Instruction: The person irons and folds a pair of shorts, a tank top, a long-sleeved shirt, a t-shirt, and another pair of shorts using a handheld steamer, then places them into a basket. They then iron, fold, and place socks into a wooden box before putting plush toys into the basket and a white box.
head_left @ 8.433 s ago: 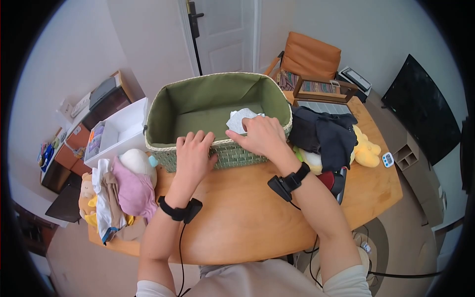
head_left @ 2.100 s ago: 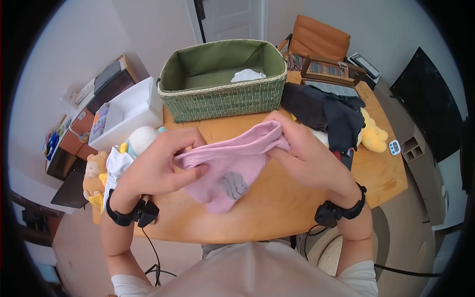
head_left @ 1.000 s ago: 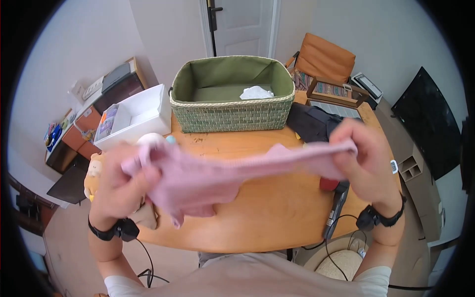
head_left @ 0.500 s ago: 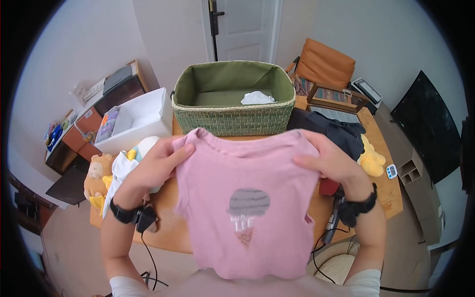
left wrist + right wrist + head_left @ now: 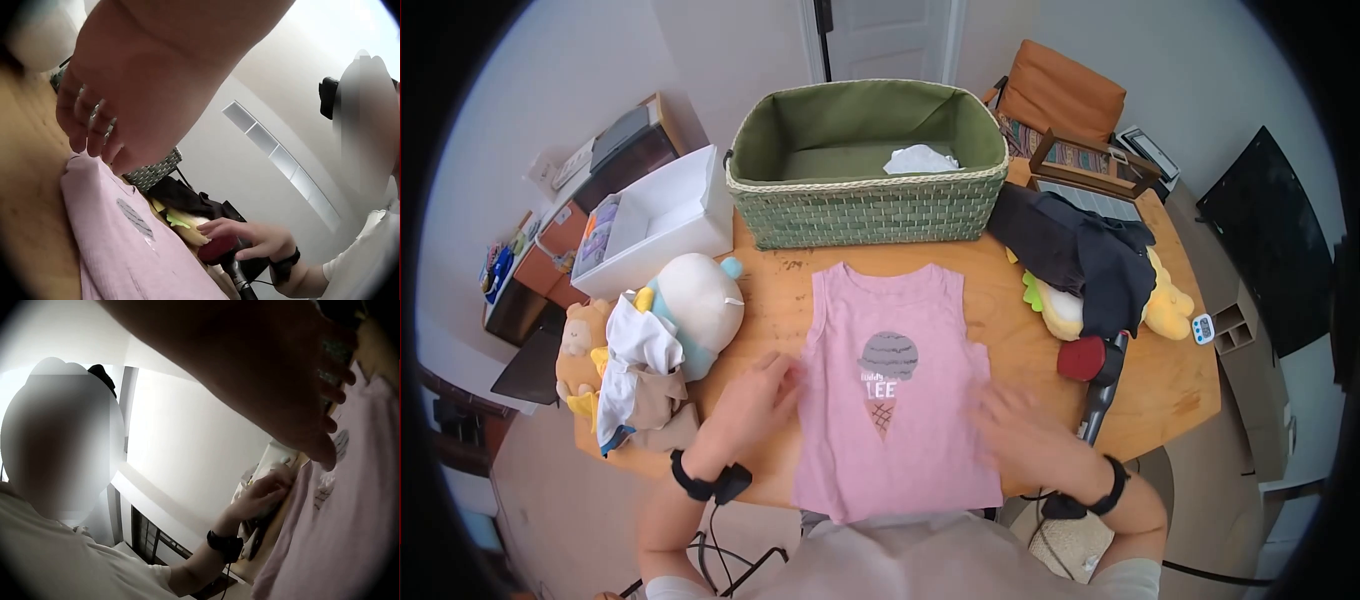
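A pink sleeveless top (image 5: 920,420) with an ice-cream-cone print lies spread flat, front up, on the wooden table (image 5: 770,265), its neckline towards the basket. Beside its left edge is my left hand (image 5: 750,410), fingers loosely bent with the tips right at the fabric. My right hand (image 5: 1030,435), blurred, is over the right edge with its fingers relaxed and spread. Neither hand grips the cloth. In the left wrist view, the fingertips of the left hand (image 5: 119,106) come down near the top's shoulder (image 5: 84,165).
A green woven basket (image 5: 870,215) holding a white cloth (image 5: 920,159) stands behind. Left are a white box (image 5: 665,215), plush toys (image 5: 698,305) and a crumpled garment (image 5: 645,345). Right are dark clothing (image 5: 1090,245), a yellow plush (image 5: 1170,300) and a red-and-black handheld device (image 5: 1090,360).
The pink top, earlier stretched and held up between both hands, now lies flat on the table. Both hands have let go of its shoulders and moved down to its sides.
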A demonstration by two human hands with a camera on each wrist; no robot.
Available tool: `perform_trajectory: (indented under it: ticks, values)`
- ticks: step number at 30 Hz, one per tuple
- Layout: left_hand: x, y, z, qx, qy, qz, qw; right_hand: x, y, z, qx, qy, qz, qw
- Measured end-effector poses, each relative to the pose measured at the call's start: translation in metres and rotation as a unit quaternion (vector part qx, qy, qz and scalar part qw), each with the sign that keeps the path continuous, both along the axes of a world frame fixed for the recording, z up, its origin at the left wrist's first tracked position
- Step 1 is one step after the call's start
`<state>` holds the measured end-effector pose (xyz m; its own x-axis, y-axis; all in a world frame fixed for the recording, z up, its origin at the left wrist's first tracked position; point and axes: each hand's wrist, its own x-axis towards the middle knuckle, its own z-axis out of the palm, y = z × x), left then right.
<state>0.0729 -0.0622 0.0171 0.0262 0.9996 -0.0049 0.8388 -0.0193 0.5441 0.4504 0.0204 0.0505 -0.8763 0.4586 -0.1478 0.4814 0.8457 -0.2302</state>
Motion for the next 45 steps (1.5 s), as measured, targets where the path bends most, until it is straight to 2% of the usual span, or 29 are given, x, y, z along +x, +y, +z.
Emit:
perform_trajectory:
  ticks: [1, 2, 4, 5, 7, 10, 13, 16, 17, 21, 26, 29, 30, 32, 34, 36, 37, 39, 40, 42, 44, 45]
  values:
    - [0.001, -0.009, -0.004, -0.007, -0.022, 0.040, 0.999, 0.007, -0.009, -0.002, -0.003, -0.002, 0.000, 1.000]
    - [0.000, -0.016, -0.008, -0.009, -0.024, 0.041, 0.999, 0.012, -0.017, -0.002, -0.032, 0.006, -0.026, 0.999]
    - [0.000, -0.026, -0.014, -0.099, -0.062, 0.089, 0.989, 0.019, -0.023, -0.009, -0.064, 0.012, -0.052, 0.997]
    - [0.001, -0.029, -0.015, -0.104, -0.064, 0.089, 0.989, 0.023, -0.025, -0.015, -0.059, 0.000, -0.079, 0.995]
    - [0.006, -0.035, -0.016, -0.040, -0.028, 0.062, 0.997, 0.027, -0.027, -0.022, -0.060, -0.016, -0.107, 0.992]
    - [0.008, -0.036, -0.017, -0.058, -0.034, 0.026, 0.997, 0.028, -0.024, -0.023, -0.075, 0.007, -0.124, 0.989]
    - [0.017, -0.031, -0.015, -0.066, -0.009, 0.034, 0.997, 0.026, -0.020, -0.019, -0.100, 0.011, -0.138, 0.985]
    - [0.024, -0.031, -0.017, -0.092, -0.013, 0.071, 0.993, 0.022, -0.016, -0.021, -0.060, 0.032, -0.133, 0.989]
    - [0.026, -0.031, -0.017, -0.095, -0.015, 0.072, 0.993, 0.019, -0.016, -0.021, -0.040, 0.017, -0.166, 0.985]
    - [0.031, -0.036, -0.022, -0.082, 0.036, 0.066, 0.994, 0.010, -0.015, -0.027, 0.012, -0.026, -0.263, 0.964]
    - [0.028, -0.040, -0.019, -0.090, 0.058, 0.060, 0.992, 0.007, -0.016, -0.047, 0.009, -0.027, -0.283, 0.959]
    - [0.016, -0.045, -0.008, -0.101, 0.097, 0.096, 0.985, 0.009, -0.017, -0.055, -0.013, -0.017, -0.284, 0.959]
    - [0.012, -0.046, -0.005, -0.129, 0.147, 0.103, 0.975, 0.010, -0.017, -0.055, -0.022, -0.020, -0.277, 0.961]
    - [0.006, -0.048, 0.001, -0.172, 0.221, 0.104, 0.954, 0.011, -0.013, -0.046, -0.043, -0.053, -0.273, 0.960]
    - [0.004, -0.045, 0.008, -0.172, 0.230, 0.097, 0.953, 0.009, -0.008, -0.027, -0.063, -0.086, -0.270, 0.957]
    - [0.006, -0.035, 0.015, -0.171, 0.237, 0.088, 0.952, 0.003, -0.003, -0.006, -0.016, -0.114, -0.267, 0.957]
    - [0.010, -0.022, 0.020, -0.116, 0.191, 0.064, 0.973, 0.000, 0.002, -0.002, -0.013, -0.112, -0.269, 0.957]
    - [0.013, 0.002, 0.022, -0.038, 0.125, 0.017, 0.991, -0.008, 0.013, 0.006, 0.020, -0.021, -0.187, 0.982]
    - [0.012, 0.017, 0.015, -0.013, 0.107, -0.005, 0.994, -0.018, 0.022, 0.007, 0.025, -0.019, -0.186, 0.982]
    - [0.014, 0.053, 0.002, 0.050, 0.139, 0.004, 0.989, -0.045, 0.046, 0.000, -0.024, 0.015, -0.165, 0.986]
    - [0.005, 0.094, -0.014, 0.066, 0.155, 0.040, 0.985, -0.074, 0.083, -0.025, -0.003, -0.010, -0.196, 0.981]
    - [0.005, 0.113, -0.010, 0.071, 0.156, 0.040, 0.984, -0.090, 0.110, -0.040, 0.001, -0.004, -0.224, 0.974]
